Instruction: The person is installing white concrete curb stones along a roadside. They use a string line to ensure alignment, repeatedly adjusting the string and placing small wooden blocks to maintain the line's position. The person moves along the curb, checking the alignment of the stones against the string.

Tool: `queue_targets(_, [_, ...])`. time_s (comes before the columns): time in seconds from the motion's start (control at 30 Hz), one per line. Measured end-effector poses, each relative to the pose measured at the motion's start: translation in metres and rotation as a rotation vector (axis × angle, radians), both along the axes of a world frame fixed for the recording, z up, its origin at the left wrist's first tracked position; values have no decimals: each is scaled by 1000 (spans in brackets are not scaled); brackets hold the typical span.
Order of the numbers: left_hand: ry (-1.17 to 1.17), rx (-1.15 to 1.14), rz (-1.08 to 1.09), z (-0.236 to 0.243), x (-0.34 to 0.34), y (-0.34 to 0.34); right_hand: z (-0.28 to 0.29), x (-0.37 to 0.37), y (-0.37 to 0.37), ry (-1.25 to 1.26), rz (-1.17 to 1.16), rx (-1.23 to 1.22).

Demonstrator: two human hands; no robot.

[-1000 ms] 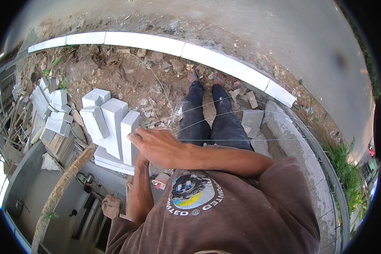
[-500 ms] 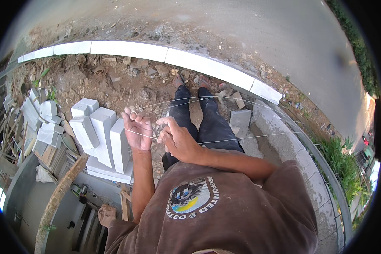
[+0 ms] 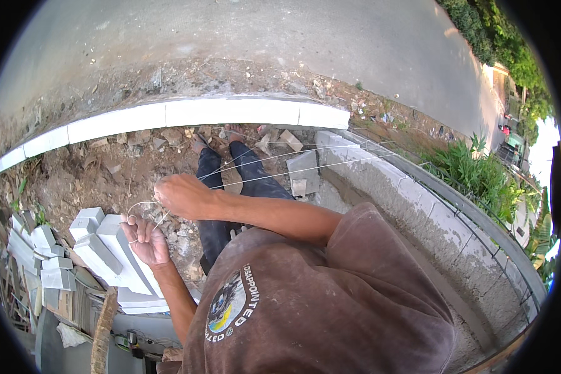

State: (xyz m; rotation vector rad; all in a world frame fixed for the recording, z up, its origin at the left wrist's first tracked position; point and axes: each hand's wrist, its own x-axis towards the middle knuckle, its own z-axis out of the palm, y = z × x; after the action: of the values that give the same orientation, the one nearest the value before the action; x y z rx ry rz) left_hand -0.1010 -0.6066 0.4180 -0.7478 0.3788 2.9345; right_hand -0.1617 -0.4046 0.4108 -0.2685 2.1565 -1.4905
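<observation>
A thin pale string [image 3: 318, 167] runs in several strands from my hands to the low wall on the right. My left hand [image 3: 144, 240] is palm up with its fingers curled, and the string passes over them. Just above and to the right of it, my right hand [image 3: 184, 195] is closed in a fist with its back toward me, gripping the string. A loop of string shows between the two hands. The right fingertips are hidden behind the hand.
A row of white blocks [image 3: 230, 112] curves across in front of my feet. More white blocks [image 3: 106, 249] stand stacked at the left, beside loose grey-white pieces. Rubble covers the ground. A plastered low wall [image 3: 417, 193] edges the right, with green plants [image 3: 467, 165] beyond.
The view has turned toward the right. My right hand has moved from the right of my left hand to above it, and the string now forms a small loop between them.
</observation>
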Motion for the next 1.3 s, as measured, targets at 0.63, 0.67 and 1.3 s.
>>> queue_targets(0.63, [-343,-287,69,4,8,21,-3,-91,20,427,187,96])
queue_targets(0.67, [-352,-309,79,6,8,19,-1,-91,19,373,186,138])
queue_targets(1.3, [84,-1702,-579,22,-45,17,7,-51,-49,370,99,59])
